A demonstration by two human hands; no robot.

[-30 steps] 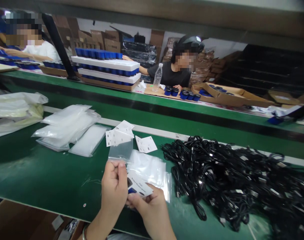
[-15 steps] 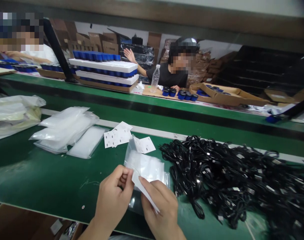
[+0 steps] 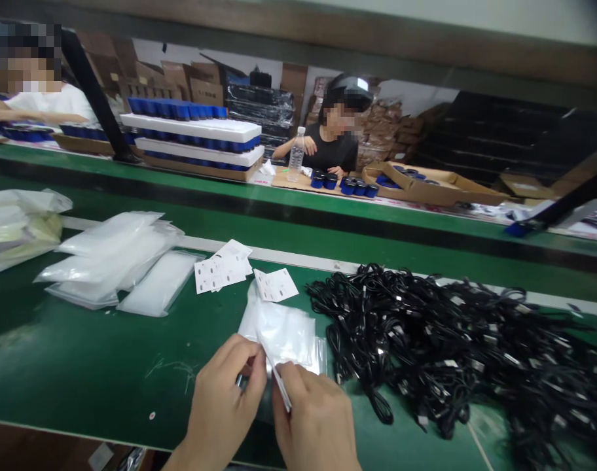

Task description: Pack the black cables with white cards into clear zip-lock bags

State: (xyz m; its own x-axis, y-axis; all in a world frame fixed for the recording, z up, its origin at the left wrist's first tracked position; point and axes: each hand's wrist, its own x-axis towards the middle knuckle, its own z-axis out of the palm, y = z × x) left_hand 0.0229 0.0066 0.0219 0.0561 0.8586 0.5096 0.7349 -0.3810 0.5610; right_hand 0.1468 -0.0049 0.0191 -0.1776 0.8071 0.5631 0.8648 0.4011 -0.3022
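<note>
we have a folded white leaflet in front of us, low over the table, turned nearly edge-on to our view. our right hand is closed on it, fingers laid along one side; the thumb is mostly hidden. our left hand has its thumb and fingertips pinched together on a clear plastic bag, right by the leaflet's upper end. just beyond our hands we see a stack of clear bags lying flat, with a single printed sheet at its far edge and a few overlapping printed sheets to the left of that. farther left we have a heap of packs of white bags, and on our right a big tangle of black usb cables. across the way, a person in a black top sits behind a plastic bottle and some blue-and-black cylinders.
</note>
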